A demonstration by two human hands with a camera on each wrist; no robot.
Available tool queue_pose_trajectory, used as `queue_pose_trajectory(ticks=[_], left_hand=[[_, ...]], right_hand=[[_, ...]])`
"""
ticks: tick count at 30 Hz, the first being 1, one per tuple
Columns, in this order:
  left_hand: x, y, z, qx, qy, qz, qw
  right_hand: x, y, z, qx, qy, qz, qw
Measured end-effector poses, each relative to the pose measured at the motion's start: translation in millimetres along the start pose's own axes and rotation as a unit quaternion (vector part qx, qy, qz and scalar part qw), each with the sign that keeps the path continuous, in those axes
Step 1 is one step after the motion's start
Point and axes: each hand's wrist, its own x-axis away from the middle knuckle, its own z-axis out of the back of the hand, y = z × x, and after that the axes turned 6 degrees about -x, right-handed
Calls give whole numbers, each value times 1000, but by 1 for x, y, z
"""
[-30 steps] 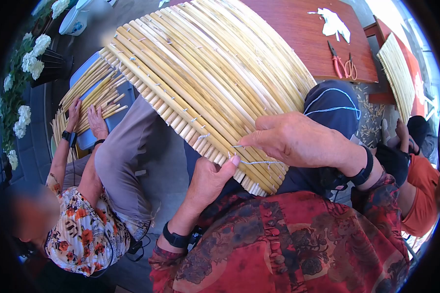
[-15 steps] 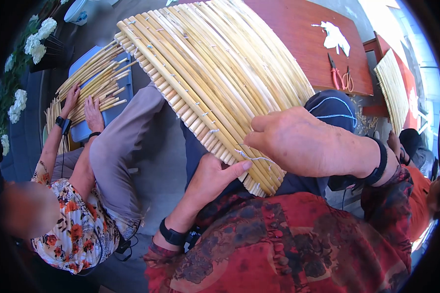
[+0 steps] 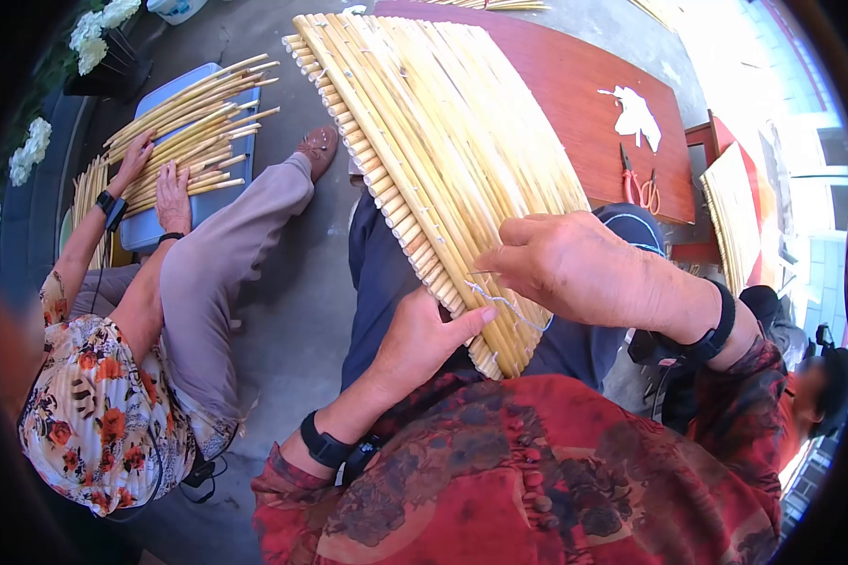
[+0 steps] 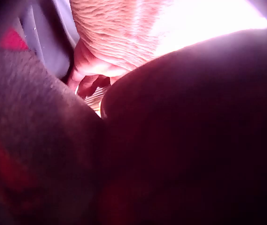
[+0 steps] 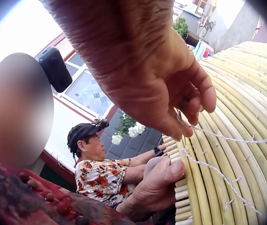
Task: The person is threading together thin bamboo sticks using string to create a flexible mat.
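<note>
A mat of pale reed sticks (image 3: 452, 122), stitched with thread, lies across the person's lap in the head view. The left hand (image 3: 415, 344) grips its near edge, thumb on top and fingers underneath. Just above that thumb, the right hand (image 3: 575, 268) pinches a thin needle (image 5: 178, 114) between thumb and fingertips. White twisted thread (image 3: 511, 303) hangs in a slack loop over the sticks beside the left thumb. The right wrist view shows two strands of it running across the mat. In the left wrist view, dark cloth hides most of the left hand (image 4: 119, 42).
Red-handled pliers (image 3: 628, 179), scissors (image 3: 650, 193) and a white scrap (image 3: 634, 115) lie on a red-brown table (image 3: 556, 75). At left, another person handles loose sticks (image 3: 198, 132) on a blue tray (image 3: 141, 229). A second mat (image 3: 733, 212) stands at right.
The head view has shifted, and the mat looks steeper. Thread that was stretched rightward from the left thumb now sags in a loop. Both hands keep their holds at the edge.
</note>
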Motion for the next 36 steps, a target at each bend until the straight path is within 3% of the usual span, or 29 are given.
queue_pose_trajectory(ticks=[2,6,9,11,13,15,16,17,19,21,22,23,24,25,27,29,31,33,35,36], left_hand=[[2,-7,-4,-14,13,1,1000],[2,-6,-14,6,65,-19,998],[0,10,-14,-47,22,-14,999],[-2,24,-18,-77,22,-51,995],[-4,33,-22,-105,21,-90,990],[-7,40,-26,-219,59,-207,952],[-7,44,-28,-216,53,-214,951],[-6,51,-31,-233,38,-212,948],[-6,60,-41,-245,12,-217,945],[-5,64,-53,-308,4,-259,915],[-3,66,-57,-302,-7,-260,917],[-2,67,-60,-343,-12,-300,890],[-1,65,-64,-381,-16,-338,860],[-1,62,-68,-373,-27,-338,864],[-2,54,-73,-406,-19,-435,804],[-2,52,-75,-394,-40,-439,806],[-2,51,-74,-390,-53,-443,806],[-3,52,-75,-366,-61,-437,820],[-4,55,-73,-338,-76,-422,838],[-4,56,-72,-314,-90,-410,851]], right_hand=[[3,-2,5,-78,59,-50,994],[9,0,2,-101,114,-77,985],[15,0,-1,-133,100,-80,983],[18,7,-3,-165,208,-90,960],[28,8,4,-195,197,-131,952],[43,8,-5,-426,345,-142,825],[51,3,-6,-476,373,-156,781],[59,1,-9,-470,380,-161,781],[76,-2,-18,-536,444,-158,700],[91,-7,-24,-542,468,-170,677],[98,-11,-28,-560,498,-163,641],[104,-15,-32,-575,529,-154,605],[113,-20,-36,-574,538,-167,594],[120,-24,-43,-571,542,-179,590],[133,-29,-55,-569,585,-163,554],[146,-33,-67,-586,593,-173,525],[150,-34,-76,-591,609,-86,523],[157,-34,-79,-575,605,-142,532],[159,-34,-81,-613,626,-135,463],[159,-34,-81,-614,633,-128,454]])
